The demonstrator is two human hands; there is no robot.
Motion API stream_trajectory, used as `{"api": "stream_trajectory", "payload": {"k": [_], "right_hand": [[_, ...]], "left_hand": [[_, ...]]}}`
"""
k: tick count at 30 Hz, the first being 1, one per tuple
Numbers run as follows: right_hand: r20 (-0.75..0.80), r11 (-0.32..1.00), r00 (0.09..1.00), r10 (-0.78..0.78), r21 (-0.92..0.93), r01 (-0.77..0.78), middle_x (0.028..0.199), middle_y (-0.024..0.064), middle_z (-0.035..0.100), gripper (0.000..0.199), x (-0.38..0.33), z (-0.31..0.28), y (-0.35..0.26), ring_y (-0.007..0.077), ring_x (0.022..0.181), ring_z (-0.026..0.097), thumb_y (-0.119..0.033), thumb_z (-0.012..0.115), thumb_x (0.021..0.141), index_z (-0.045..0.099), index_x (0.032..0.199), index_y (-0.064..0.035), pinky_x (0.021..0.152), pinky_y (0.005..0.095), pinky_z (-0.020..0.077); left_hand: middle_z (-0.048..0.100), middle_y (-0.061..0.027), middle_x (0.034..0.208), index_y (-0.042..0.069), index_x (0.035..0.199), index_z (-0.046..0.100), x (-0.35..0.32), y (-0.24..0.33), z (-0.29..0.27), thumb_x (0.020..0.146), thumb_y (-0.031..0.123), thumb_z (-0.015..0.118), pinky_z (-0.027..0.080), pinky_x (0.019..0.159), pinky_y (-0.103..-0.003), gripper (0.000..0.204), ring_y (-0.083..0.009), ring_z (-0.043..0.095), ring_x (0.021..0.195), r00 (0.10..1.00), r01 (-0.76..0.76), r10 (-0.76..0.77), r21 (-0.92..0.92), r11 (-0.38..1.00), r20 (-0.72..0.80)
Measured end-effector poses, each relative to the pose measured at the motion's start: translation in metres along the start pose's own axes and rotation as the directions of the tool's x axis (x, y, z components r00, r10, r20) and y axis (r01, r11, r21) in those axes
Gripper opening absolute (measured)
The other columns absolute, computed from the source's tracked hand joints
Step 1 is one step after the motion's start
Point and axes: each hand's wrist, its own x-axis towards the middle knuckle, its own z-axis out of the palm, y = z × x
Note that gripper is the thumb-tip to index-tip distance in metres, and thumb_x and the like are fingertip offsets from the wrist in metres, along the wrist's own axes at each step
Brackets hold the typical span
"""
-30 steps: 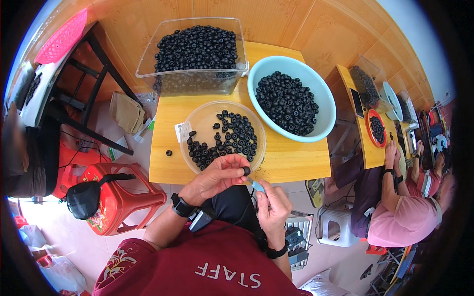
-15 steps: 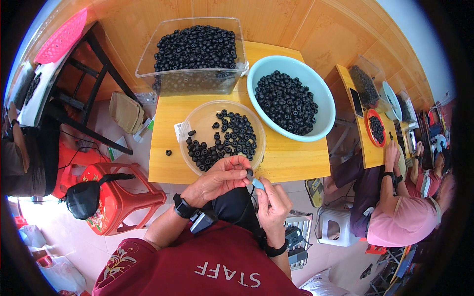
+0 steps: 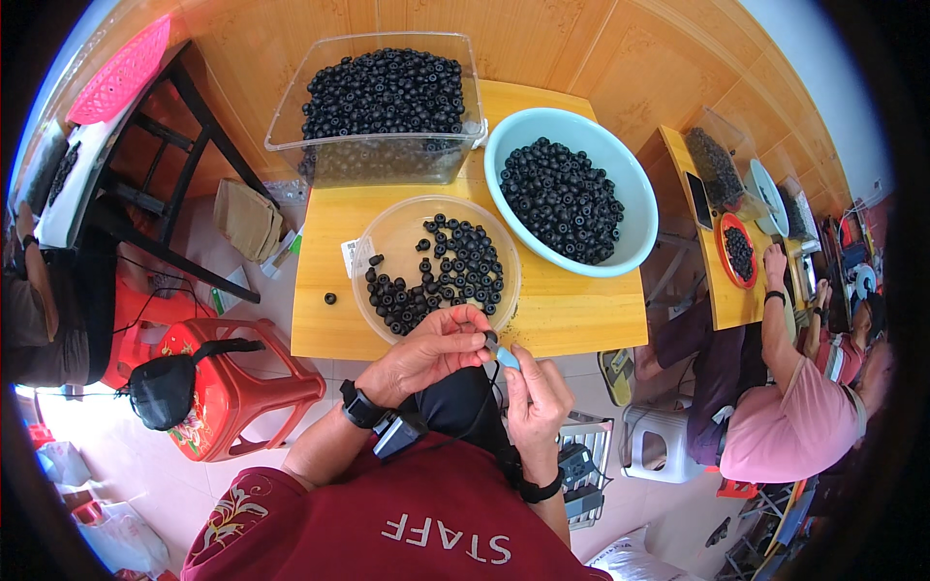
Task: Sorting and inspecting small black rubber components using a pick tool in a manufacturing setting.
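Over the near edge of the table, my left hand (image 3: 436,346) pinches a small black ring-shaped part (image 3: 491,338) between thumb and fingertips. My right hand (image 3: 539,402) is closed around a small light-blue-handled knife (image 3: 508,358), its short tip against the part. Just beyond my hands lies a shallow round translucent tray (image 3: 387,242), partly covered by many loose black parts (image 3: 470,261). One more black part (image 3: 330,299) rests on the wood left of the tray.
A clear plastic bin (image 3: 387,160) and a pale-blue basin (image 3: 635,247), both holding black parts, stand on the yellow wooden table (image 3: 581,324). A red stool (image 3: 228,387) with a black bag is at left. At right, a person in pink (image 3: 790,426) sits by another table.
My hands keep nearly the same place, the knife tip shifting slightly at the part. At right, the person in pink has moved an arm forward toward the red tray.
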Motion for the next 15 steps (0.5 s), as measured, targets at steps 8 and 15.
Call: {"api": "stream_trajectory", "payload": {"k": [8, 15], "right_hand": [[0.005, 0.985, 0.991, 0.137, -0.103, -0.136, 0.065, 0.0105, 0.052, 0.02, -0.006, 0.005, 0.016, 0.0192, 0.056, 0.051, -0.003, 0.06, 0.085, 0.065, 0.104, 0.0024, 0.054, 0.0314, 0.0403], [-0.112, 0.949, 0.956, 0.272, -0.134, -0.286, 0.066, 0.0155, 0.052, 0.02, -0.024, -0.012, 0.061, 0.0279, 0.058, 0.054, -0.006, 0.06, 0.086, 0.066, 0.103, 0.001, 0.054, 0.0377, 0.0415]], "left_hand": [[0.064, -0.0049, 0.087, 0.003, 0.095, 0.058, -0.003, 0.0, 0.001, 0.084, 0.003, 0.065, 0.054, 0.07, -0.021, 0.013, -0.0118, 0.065, 0.076, 0.999, 0.033, -0.034, 0.042, 0.999, 0.028], [0.063, -0.0064, 0.089, 0.003, 0.095, 0.056, -0.004, 0.0, 0.01, 0.084, 0.002, 0.064, 0.054, 0.071, -0.022, 0.013, -0.0127, 0.065, 0.077, 0.994, 0.067, -0.061, -0.058, 0.996, 0.096]]}}
